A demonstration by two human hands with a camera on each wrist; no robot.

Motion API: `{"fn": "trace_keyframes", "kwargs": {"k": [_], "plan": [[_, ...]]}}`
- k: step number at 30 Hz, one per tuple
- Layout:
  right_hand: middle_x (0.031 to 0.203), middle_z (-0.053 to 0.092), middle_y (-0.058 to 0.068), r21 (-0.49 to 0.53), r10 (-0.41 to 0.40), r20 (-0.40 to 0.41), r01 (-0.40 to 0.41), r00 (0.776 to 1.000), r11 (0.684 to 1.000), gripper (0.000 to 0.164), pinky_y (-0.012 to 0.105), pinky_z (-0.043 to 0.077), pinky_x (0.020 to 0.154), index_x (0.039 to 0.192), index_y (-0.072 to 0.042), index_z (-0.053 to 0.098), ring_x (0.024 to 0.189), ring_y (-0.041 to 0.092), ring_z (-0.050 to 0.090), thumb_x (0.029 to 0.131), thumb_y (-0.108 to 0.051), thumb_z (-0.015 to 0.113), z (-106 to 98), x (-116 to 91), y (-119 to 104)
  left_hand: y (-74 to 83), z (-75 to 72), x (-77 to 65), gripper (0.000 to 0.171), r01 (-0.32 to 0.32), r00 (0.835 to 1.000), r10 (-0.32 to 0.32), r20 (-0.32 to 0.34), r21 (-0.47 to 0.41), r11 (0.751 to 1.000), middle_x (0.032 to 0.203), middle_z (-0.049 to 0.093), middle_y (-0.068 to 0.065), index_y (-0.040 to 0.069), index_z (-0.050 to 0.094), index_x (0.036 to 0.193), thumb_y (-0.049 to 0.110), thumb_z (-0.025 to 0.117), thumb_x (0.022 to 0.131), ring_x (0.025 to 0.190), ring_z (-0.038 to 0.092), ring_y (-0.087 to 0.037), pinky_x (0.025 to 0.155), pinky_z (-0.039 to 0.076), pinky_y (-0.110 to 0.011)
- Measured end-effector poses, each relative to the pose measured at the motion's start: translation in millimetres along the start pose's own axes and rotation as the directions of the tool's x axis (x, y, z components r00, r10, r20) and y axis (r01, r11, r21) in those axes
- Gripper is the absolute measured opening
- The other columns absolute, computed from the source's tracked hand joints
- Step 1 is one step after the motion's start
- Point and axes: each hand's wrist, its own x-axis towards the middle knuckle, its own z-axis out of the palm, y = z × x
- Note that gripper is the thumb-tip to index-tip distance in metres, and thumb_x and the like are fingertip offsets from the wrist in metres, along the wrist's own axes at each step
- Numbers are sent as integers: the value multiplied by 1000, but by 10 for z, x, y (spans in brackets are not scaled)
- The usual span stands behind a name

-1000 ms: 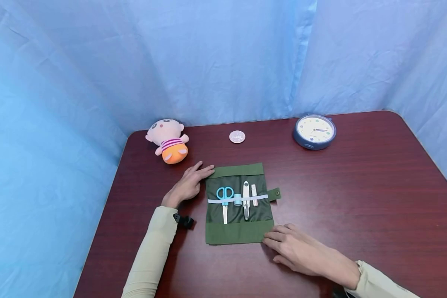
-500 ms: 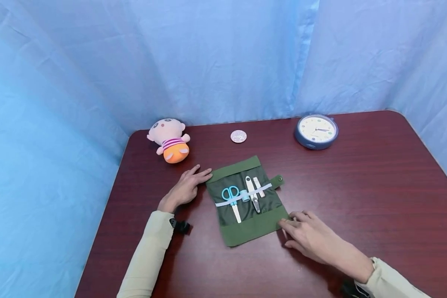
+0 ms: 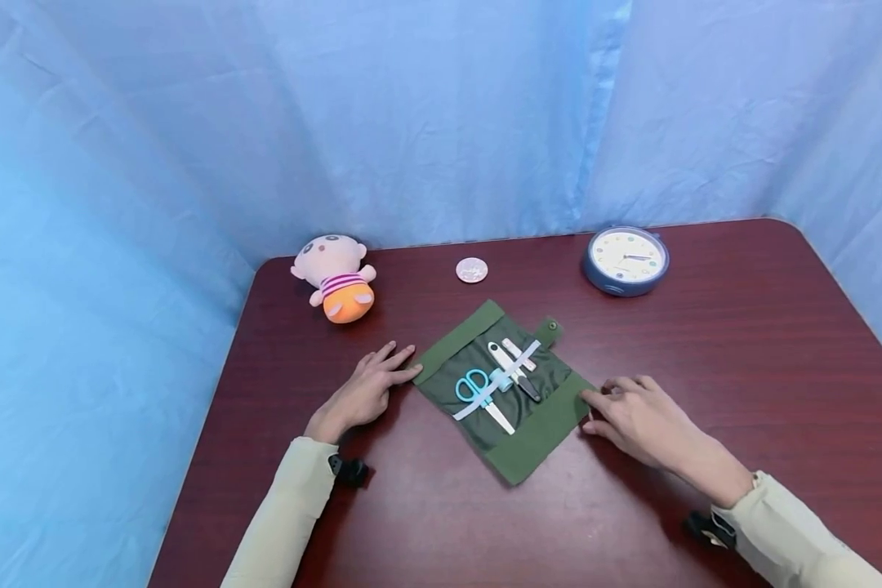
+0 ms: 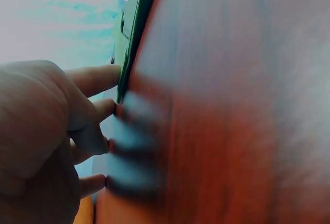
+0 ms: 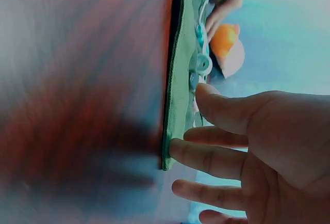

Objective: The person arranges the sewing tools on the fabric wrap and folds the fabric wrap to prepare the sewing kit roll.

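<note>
A green fabric sewing kit [image 3: 538,433] lies unfolded and turned at a slant on the table. Its white elastic band holds blue-handled scissors [image 3: 498,415], a small light-blue spool [image 3: 500,379], a white-handled seam ripper-like tool [image 3: 501,354] with a dark end, and a slim white piece [image 3: 527,362]. My left hand [image 3: 363,390] rests with spread fingers at the kit's left corner, one fingertip on the green edge. At the right corner, my right hand [image 3: 643,425] touches the hem with extended fingers; the right wrist view shows a fingertip [image 5: 178,149] against the fabric.
Behind the kit are a plush doll [image 3: 336,278] at the left, a round silvery disc [image 3: 472,270] in the middle and a blue alarm clock [image 3: 625,260] at the right. Blue curtains [image 3: 441,122] hang round the dark red table [image 3: 742,343].
The kit has turned counterclockwise, its near right corner swinging right and away. My right hand has moved along with that corner, while my left hand has stayed near the left corner.
</note>
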Motion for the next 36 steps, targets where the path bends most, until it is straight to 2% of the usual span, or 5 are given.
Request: {"fn": "trace_keyframes", "kwargs": {"k": [9,16,24,30,36], "plan": [[81,76,0,-33,66,70,-64,995,997,34,53,51,83,115,-10,68,98,31,68,91,-34,71,3,186,232,185,60,-116,58,-15,1000,14,23,43,999,162,36,-14,15,58,142,-12,50,92,153,27,-40,117,30,-65],[83,78,1,-3,85,95,-85,992,996,24,57,51,85,114,-10,65,102,35,67,94,-23,66,26,313,412,379,94,-183,56,-47,997,41,63,96,994,164,34,-13,16,57,143,-8,52,93,153,28,-39,116,33,-64],[129,71,9,-14,91,198,-90,976,996,33,60,48,91,126,-11,68,115,40,62,97,-26,63,50,484,583,568,162,-212,54,-98,994,86,73,194,976,164,35,-9,19,58,142,-2,57,93,153,29,-37,115,36,-60],[140,63,13,-27,106,253,-103,962,994,53,61,46,96,134,-10,63,125,42,57,91,-41,70,84,586,685,692,238,-226,51,-149,988,135,74,237,960,161,40,-6,20,59,142,4,59,94,152,32,-36,115,37,-59],[153,51,12,2,124,334,-132,934,991,61,64,40,105,145,-11,53,137,44,46,94,-42,67,118,669,735,799,279,-268,49,-151,987,132,88,268,951,161,40,-5,22,57,143,10,59,96,152,32,-34,116,36,-56]]}}
